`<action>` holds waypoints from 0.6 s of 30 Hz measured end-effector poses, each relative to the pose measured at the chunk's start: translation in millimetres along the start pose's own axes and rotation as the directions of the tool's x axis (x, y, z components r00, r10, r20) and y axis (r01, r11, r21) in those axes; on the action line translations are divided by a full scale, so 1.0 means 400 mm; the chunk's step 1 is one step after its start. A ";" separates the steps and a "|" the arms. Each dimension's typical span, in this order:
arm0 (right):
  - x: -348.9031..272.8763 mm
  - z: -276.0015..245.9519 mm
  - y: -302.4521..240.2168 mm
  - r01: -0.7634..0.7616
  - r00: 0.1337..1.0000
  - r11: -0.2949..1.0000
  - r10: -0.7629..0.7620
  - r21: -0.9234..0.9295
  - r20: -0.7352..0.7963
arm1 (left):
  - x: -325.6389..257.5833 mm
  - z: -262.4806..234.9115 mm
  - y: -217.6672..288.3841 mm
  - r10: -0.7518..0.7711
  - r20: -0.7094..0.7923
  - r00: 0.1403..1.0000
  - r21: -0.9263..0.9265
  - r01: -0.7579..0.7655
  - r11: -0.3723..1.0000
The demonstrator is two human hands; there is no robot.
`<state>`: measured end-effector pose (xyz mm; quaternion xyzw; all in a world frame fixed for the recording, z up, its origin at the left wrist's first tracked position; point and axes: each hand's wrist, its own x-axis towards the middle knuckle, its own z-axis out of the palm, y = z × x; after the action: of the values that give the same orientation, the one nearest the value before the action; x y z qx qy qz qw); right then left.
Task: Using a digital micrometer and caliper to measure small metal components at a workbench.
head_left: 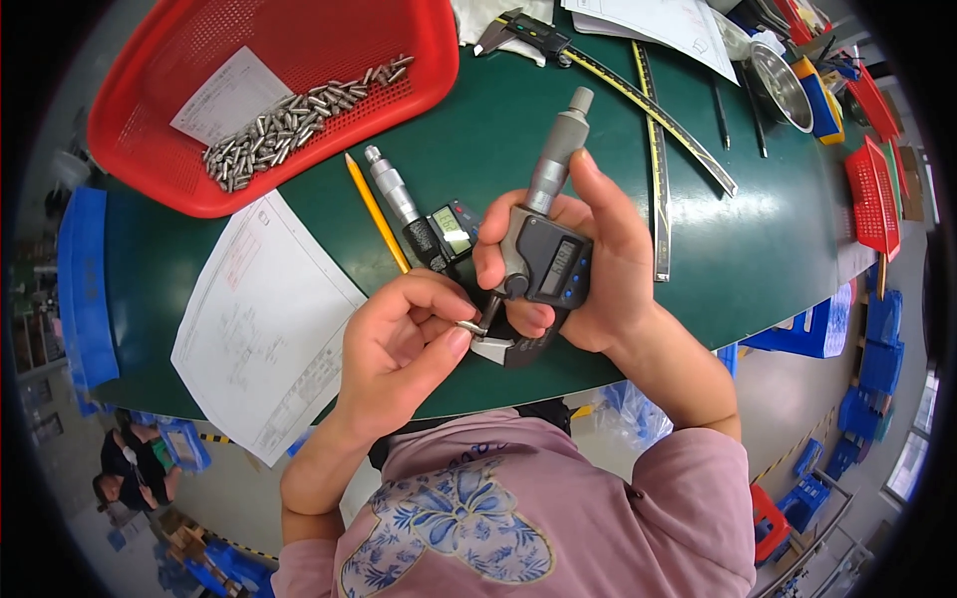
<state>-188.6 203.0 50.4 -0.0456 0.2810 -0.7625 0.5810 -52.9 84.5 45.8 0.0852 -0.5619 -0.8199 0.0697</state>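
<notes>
My right hand (613,264) is wrapped round a digital micrometer (539,244), its thimble tilted up and away from me. Between the thumb and forefinger of my left hand (399,344) is a small metal pin (471,326), its end at the micrometer's measuring gap. Whether both jaw faces touch it I cannot tell. Just beyond my left hand a second digital micrometer (419,224) lies on the green table (598,120). Beside that rests a yellow pencil (377,214).
A red plastic basket (419,90) at the far left holds many metal pins (264,140) and a paper slip. A drawing sheet (249,319) lies at left. A digital caliper (618,90), a steel ruler (658,189) and a metal bowl (781,88) are at the far right.
</notes>
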 end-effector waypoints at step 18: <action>-0.011 0.000 -0.002 0.016 0.998 0.999 -0.014 0.031 -0.069 | 0.161 -0.145 0.064 0.466 -0.142 0.873 0.845 -0.138 0.517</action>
<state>-188.0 207.0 52.1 -0.0123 0.2886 -0.7722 0.5658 -102.7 9.1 45.3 0.1516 -0.8575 -0.4135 0.2659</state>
